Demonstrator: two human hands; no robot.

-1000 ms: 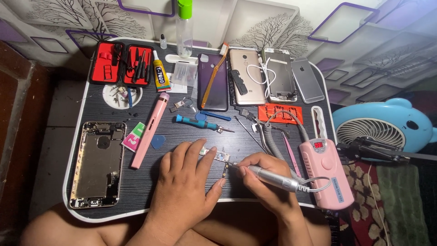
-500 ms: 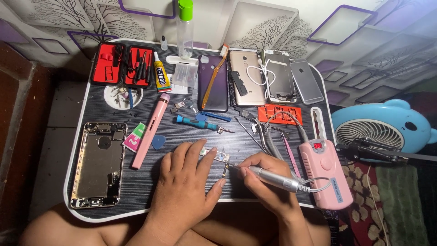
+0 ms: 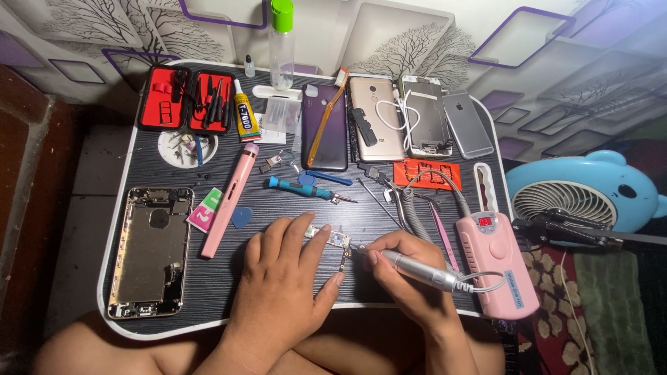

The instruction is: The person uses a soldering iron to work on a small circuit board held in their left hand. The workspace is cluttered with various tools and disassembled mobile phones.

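Glossy pink plastic drill box point(image 3: 495, 264), matt black woodgrain table point(image 3: 389, 229)

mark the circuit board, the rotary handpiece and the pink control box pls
circuit board point(image 3: 338, 241), head view, on its bare face between the two hands.
rotary handpiece point(image 3: 417, 269), head view, on the silver barrel held in the right hand.
pink control box point(image 3: 495, 264), head view, on the middle of its top face.

Dark wood-grain lap table point(image 3: 160, 326) w/ white rim, rounded corners. Far beyond the fingers: white wall point(image 3: 389, 35) w/ black tree print & purple-edged shelf shapes. Right of the fingers: blue fan point(image 3: 590, 194), patterned fabric point(image 3: 556, 305). Left: brown floor point(image 3: 28, 173). Light soft, even.
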